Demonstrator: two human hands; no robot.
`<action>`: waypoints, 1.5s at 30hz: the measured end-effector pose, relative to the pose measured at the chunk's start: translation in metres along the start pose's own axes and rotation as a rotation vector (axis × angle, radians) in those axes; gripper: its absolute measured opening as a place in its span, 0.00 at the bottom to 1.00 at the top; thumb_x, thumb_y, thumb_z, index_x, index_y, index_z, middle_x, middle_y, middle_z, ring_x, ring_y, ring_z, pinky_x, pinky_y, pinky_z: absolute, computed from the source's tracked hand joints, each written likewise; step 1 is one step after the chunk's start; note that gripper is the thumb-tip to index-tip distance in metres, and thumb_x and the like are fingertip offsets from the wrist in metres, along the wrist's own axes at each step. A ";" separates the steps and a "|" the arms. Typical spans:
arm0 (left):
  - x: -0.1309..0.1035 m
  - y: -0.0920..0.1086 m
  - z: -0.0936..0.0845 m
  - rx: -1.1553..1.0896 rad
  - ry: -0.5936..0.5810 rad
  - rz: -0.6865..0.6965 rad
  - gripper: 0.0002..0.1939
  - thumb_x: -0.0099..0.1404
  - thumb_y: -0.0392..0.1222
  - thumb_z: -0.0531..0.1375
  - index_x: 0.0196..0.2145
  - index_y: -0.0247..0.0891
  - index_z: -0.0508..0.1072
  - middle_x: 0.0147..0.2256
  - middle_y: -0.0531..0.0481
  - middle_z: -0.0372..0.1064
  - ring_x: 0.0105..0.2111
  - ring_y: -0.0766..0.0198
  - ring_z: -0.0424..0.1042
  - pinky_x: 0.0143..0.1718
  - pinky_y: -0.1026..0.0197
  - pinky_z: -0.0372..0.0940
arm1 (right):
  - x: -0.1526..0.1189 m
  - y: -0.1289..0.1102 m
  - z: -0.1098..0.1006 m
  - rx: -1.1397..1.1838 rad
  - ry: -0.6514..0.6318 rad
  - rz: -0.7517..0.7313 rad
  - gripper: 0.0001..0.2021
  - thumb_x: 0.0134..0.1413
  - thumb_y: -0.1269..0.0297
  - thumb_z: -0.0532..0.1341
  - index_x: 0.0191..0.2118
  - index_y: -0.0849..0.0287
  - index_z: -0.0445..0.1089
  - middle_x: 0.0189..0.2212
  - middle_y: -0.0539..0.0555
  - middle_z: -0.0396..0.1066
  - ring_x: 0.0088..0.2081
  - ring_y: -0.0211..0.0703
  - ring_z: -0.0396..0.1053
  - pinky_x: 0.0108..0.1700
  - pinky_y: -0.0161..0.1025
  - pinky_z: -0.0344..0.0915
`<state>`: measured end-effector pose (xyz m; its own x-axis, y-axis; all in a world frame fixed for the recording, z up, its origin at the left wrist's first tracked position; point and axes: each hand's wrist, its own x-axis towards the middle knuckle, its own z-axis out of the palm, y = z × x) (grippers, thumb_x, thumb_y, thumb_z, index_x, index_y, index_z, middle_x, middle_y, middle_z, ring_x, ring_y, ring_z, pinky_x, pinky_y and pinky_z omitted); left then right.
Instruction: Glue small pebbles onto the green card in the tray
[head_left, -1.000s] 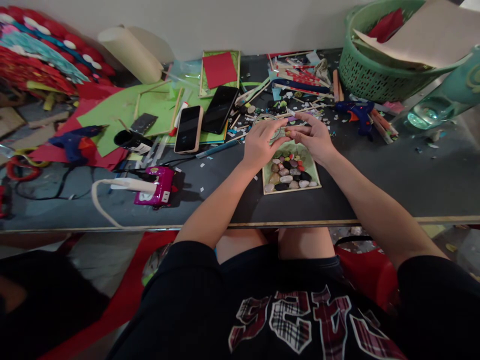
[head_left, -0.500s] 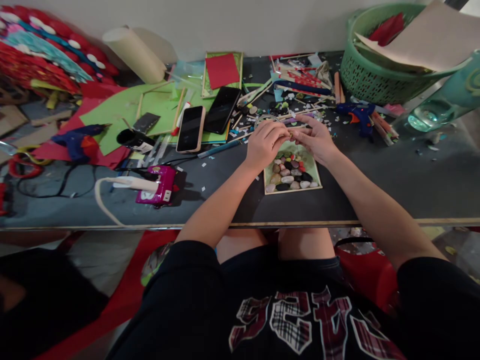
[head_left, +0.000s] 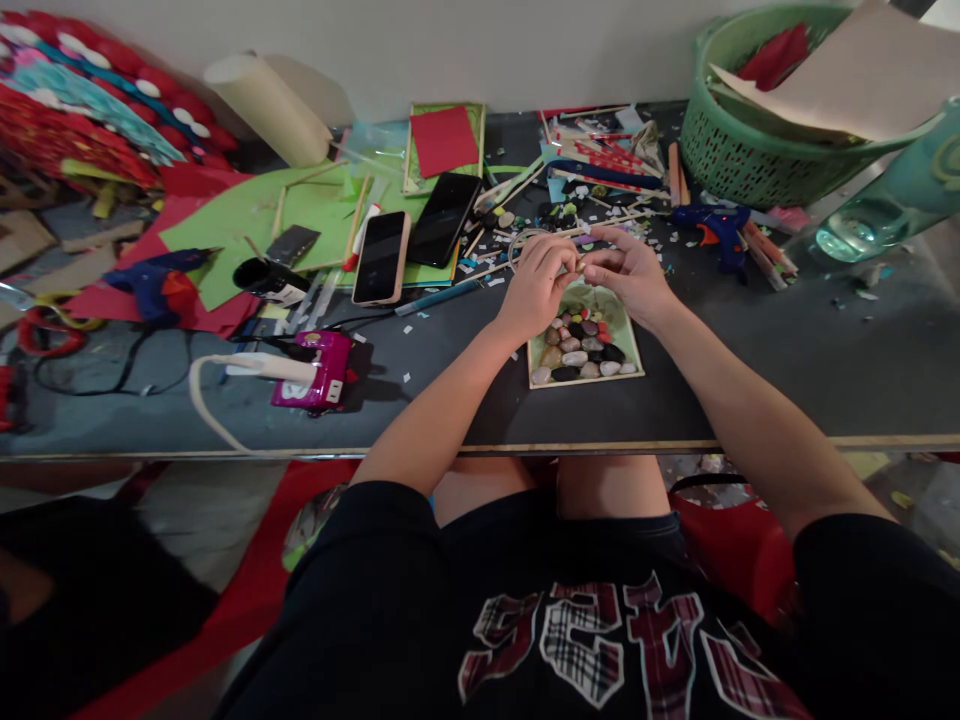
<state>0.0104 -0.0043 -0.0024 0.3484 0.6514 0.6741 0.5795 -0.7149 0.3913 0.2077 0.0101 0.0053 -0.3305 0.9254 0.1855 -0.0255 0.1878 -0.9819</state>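
My left hand (head_left: 541, 280) and my right hand (head_left: 624, 272) meet fingertip to fingertip above the far end of a small framed tray (head_left: 534, 345). Both are closed in a pinch on something tiny; a brownish speck shows between the fingers, too small to name. Smooth pebbles (head_left: 575, 358) in white, brown, black and grey fill the near part of the tray, with a few red and yellow bits among them. A clear ring-shaped thing (head_left: 517, 243) lies just behind my left hand, partly covered by it.
Two phones (head_left: 381, 260) lie left of my hands, and a purple power adapter (head_left: 319, 372) sits nearer. Blue glue guns (head_left: 716, 232) rest at both sides. Paper scraps and sticks (head_left: 600, 165) litter the back. A green basket (head_left: 750, 150) and a bottle (head_left: 877, 215) stand at right.
My hands stay together over the tray, with only slight shifts of the fingers. The right fingers have curled a little more. Everything else on the table is unmoved.
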 end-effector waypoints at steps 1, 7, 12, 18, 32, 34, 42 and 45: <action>0.000 -0.001 0.001 -0.009 0.000 -0.005 0.22 0.79 0.60 0.42 0.41 0.45 0.67 0.46 0.43 0.74 0.53 0.51 0.73 0.59 0.39 0.68 | 0.000 0.000 0.000 -0.004 0.001 -0.009 0.43 0.38 0.36 0.76 0.58 0.52 0.68 0.42 0.53 0.79 0.46 0.48 0.79 0.53 0.50 0.78; -0.004 -0.005 0.008 -0.041 0.006 -0.018 0.23 0.78 0.60 0.40 0.44 0.47 0.67 0.46 0.41 0.72 0.53 0.47 0.71 0.58 0.35 0.66 | -0.003 -0.001 0.001 -0.074 0.026 -0.050 0.44 0.41 0.37 0.75 0.61 0.54 0.67 0.44 0.56 0.80 0.44 0.49 0.79 0.51 0.50 0.78; -0.005 -0.004 0.011 -0.035 0.031 -0.031 0.23 0.78 0.61 0.38 0.45 0.47 0.66 0.47 0.41 0.70 0.54 0.47 0.71 0.59 0.36 0.65 | -0.009 -0.005 0.005 -0.207 0.140 -0.096 0.52 0.45 0.39 0.74 0.72 0.48 0.56 0.50 0.57 0.80 0.45 0.51 0.79 0.49 0.50 0.78; -0.005 -0.002 0.007 -0.025 0.088 -0.081 0.23 0.77 0.63 0.42 0.50 0.49 0.67 0.48 0.41 0.72 0.55 0.49 0.71 0.58 0.39 0.67 | -0.016 -0.015 0.012 -0.282 0.240 -0.151 0.56 0.50 0.38 0.72 0.77 0.49 0.45 0.48 0.56 0.80 0.44 0.52 0.78 0.48 0.50 0.78; -0.003 -0.001 0.004 0.016 0.116 -0.088 0.23 0.78 0.62 0.46 0.41 0.44 0.71 0.38 0.46 0.76 0.43 0.57 0.76 0.47 0.52 0.72 | -0.017 -0.027 0.009 -0.331 0.163 -0.222 0.46 0.51 0.38 0.71 0.72 0.47 0.59 0.54 0.57 0.78 0.61 0.60 0.72 0.66 0.61 0.70; -0.003 -0.001 0.005 0.011 0.116 -0.099 0.25 0.78 0.63 0.46 0.40 0.43 0.71 0.37 0.47 0.76 0.40 0.59 0.76 0.44 0.54 0.72 | -0.017 -0.028 0.009 -0.331 0.125 -0.217 0.44 0.53 0.39 0.71 0.71 0.47 0.61 0.52 0.56 0.79 0.61 0.60 0.72 0.68 0.62 0.66; -0.004 0.004 0.003 -0.006 0.124 -0.112 0.24 0.78 0.62 0.45 0.40 0.44 0.70 0.36 0.48 0.74 0.36 0.61 0.75 0.42 0.56 0.71 | -0.013 -0.024 0.008 -0.332 0.130 -0.203 0.42 0.52 0.38 0.70 0.70 0.49 0.64 0.46 0.56 0.82 0.56 0.59 0.74 0.70 0.64 0.63; -0.004 0.005 0.004 -0.011 0.094 -0.085 0.23 0.79 0.61 0.43 0.41 0.44 0.68 0.36 0.47 0.72 0.38 0.59 0.74 0.43 0.54 0.71 | -0.012 -0.022 0.007 -0.355 0.144 -0.218 0.43 0.52 0.36 0.70 0.69 0.50 0.65 0.44 0.55 0.82 0.56 0.59 0.74 0.71 0.66 0.60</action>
<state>0.0146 -0.0092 -0.0057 0.2272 0.6835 0.6937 0.5959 -0.6610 0.4561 0.2053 -0.0077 0.0243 -0.2177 0.8835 0.4148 0.2537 0.4616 -0.8500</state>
